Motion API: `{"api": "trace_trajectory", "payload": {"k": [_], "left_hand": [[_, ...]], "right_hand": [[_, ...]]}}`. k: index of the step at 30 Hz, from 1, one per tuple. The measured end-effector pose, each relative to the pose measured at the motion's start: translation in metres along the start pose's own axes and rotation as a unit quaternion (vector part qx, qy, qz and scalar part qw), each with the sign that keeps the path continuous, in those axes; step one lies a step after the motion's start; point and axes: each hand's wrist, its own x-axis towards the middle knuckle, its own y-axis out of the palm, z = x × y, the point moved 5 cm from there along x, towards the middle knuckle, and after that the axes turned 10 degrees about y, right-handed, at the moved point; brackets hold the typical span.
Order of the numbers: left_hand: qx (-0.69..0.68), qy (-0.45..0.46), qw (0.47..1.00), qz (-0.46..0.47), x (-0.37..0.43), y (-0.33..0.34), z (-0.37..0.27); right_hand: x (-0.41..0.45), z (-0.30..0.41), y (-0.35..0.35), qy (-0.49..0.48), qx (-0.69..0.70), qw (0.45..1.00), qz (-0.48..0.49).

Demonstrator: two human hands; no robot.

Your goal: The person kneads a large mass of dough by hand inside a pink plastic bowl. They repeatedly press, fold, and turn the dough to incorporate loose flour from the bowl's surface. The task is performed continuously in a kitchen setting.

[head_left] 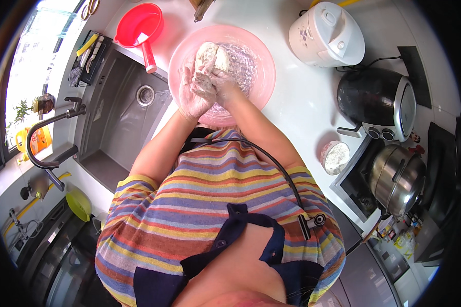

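A pink plastic basin [267,76] stands on the white counter before me, its inside smeared with flour. A lump of pale dough [208,51] lies in its far left part. Over the basin, just on the near side of the dough, my left hand [194,94] is turned palm up, coated in flour and sticky dough. My right hand [224,84] is against it, its fingers touching the left hand's fingers and partly hidden. Whether either hand also touches the dough lump is hard to tell.
Left are a red plastic dipper [140,25], a grey sink [119,103] and a black faucet [42,122]. To the right stand a white rice cooker [322,34], a black air fryer [372,99], a bowl of flour [335,157] and a steel pot [395,180] on a cooktop.
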Motion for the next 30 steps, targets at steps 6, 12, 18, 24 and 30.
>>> {"api": "trace_trajectory", "payload": {"k": [6, 12, 18, 24, 30], "left_hand": [[0.007, 0.024, 0.996, -0.082, 0.002, -0.005, -0.004], [0.038, 0.004, 0.997, -0.074, 0.003, -0.008, 0.000], [0.098, 0.010, 0.992, -0.080, 0.004, 0.003, 0.011], [0.071, 0.003, 0.997, -0.016, -0.004, 0.001, -0.018], [0.062, -0.004, 0.998, -0.024, -0.003, -0.006, -0.024]], "right_hand": [[0.015, 0.000, -0.012, -0.043, -0.029, 0.995, -0.081], [0.011, 0.015, 0.001, -0.033, -0.089, 0.988, -0.123], [0.013, 0.014, -0.002, 0.115, -0.046, 0.986, -0.107], [0.012, 0.001, 0.008, 0.119, 0.026, 0.992, 0.025], [0.016, -0.009, 0.006, -0.005, 0.040, 0.999, -0.012]]}}
